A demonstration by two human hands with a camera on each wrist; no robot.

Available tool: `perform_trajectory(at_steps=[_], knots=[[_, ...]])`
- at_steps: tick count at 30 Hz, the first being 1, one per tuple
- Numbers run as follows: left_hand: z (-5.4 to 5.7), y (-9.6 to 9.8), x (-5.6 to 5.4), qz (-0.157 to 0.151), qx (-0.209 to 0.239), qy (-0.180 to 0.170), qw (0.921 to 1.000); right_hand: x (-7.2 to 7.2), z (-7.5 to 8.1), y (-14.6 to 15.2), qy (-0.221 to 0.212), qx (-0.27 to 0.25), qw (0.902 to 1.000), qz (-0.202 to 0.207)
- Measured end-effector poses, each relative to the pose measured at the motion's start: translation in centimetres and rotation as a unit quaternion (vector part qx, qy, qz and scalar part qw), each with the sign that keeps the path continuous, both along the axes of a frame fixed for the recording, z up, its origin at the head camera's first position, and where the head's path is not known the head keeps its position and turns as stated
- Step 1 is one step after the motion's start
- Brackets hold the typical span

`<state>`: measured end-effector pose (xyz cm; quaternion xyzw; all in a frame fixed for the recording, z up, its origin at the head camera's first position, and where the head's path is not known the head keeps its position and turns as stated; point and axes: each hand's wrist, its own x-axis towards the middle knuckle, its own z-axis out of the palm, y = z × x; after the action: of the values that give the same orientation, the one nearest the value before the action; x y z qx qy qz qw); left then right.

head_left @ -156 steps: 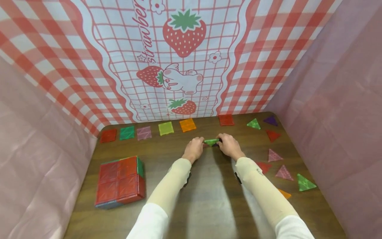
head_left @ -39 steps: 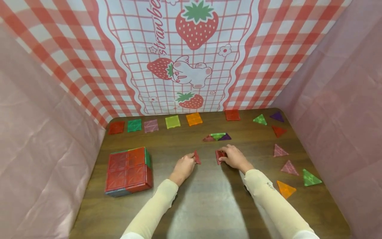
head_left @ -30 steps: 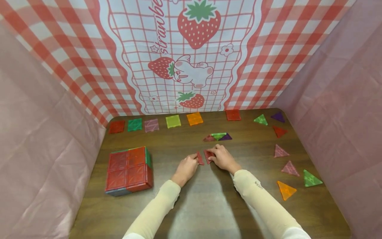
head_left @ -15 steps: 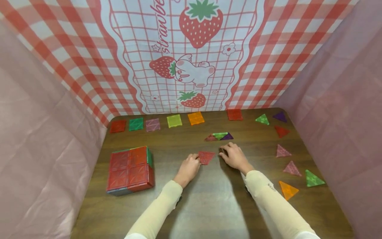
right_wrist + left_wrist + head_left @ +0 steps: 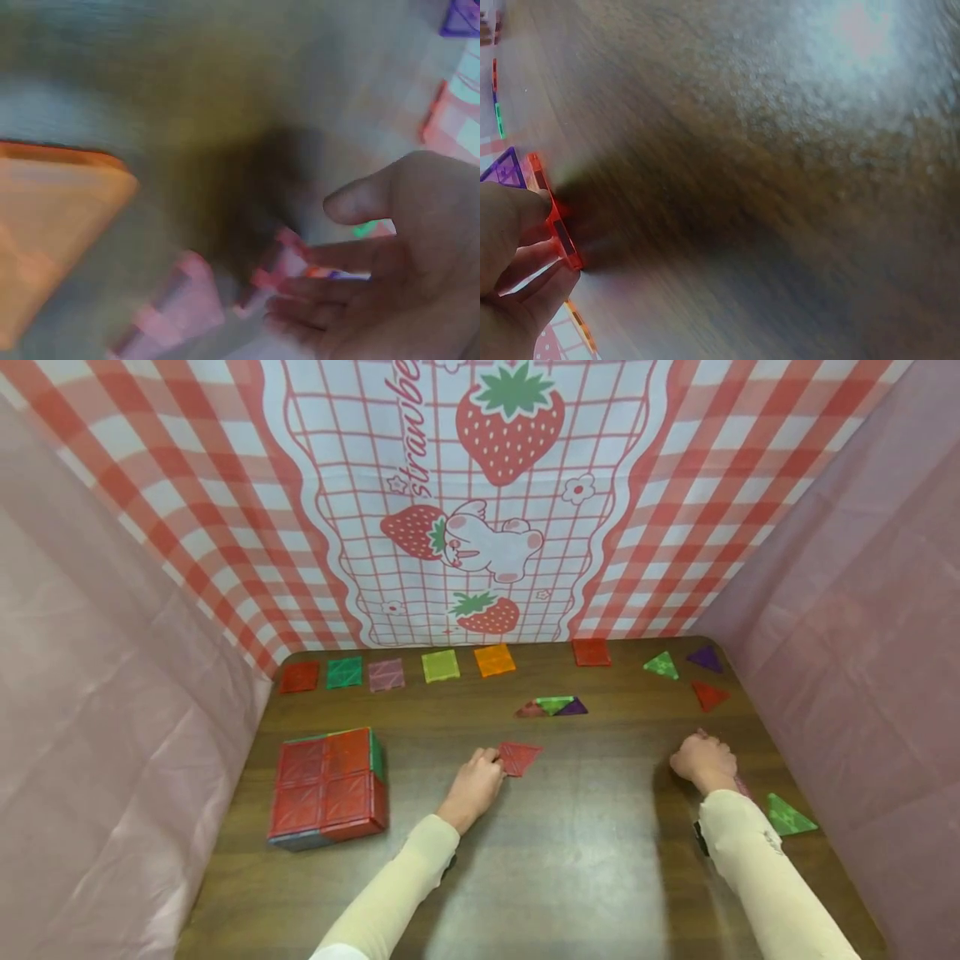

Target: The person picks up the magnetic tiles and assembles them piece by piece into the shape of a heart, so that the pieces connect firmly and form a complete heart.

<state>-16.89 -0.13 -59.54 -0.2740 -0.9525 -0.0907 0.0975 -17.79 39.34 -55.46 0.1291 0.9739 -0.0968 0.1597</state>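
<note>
In the head view, my left hand (image 5: pixel 474 783) is at mid-table, pinching the edge of red triangular magnetic tiles (image 5: pixel 519 757) joined side by side. The left wrist view shows thumb and fingers on the red edge (image 5: pixel 564 238). My right hand (image 5: pixel 705 762) is over the table's right side. Blurred in the right wrist view, its fingers are loosely extended beside a pink triangular tile (image 5: pixel 279 264); contact is unclear. Another pink triangular tile (image 5: pixel 176 307) lies close by. An orange triangular tile (image 5: pixel 56 232) also shows there, but the right arm hides it in the head view.
A red-topped block of tiles (image 5: pixel 326 783) stands at the left. Several square tiles line the back edge, including an orange square (image 5: pixel 495 660). A joined red, green and purple row (image 5: pixel 555 705) sits behind my hands. A green triangle (image 5: pixel 789 815) lies far right.
The red triangles came together from either side. My right hand let go and moved right to the pink triangles. My left hand stayed on the red tiles. Earlier, both hands released the red-green-purple row.
</note>
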Motion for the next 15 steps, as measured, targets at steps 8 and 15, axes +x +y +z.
perform_trajectory(at_steps=[8, 15], knots=[[-0.2, 0.1, 0.2, 0.01, -0.005, -0.01, 0.9999, 1.1, -1.7, -4.1, 0.114, 0.023, 0.9902, 0.077], [0.1, 0.3, 0.1, 0.016, 0.005, -0.011, 0.9998, 1.3, -2.8, -9.6, 0.245, -0.028, 0.9538, 0.172]])
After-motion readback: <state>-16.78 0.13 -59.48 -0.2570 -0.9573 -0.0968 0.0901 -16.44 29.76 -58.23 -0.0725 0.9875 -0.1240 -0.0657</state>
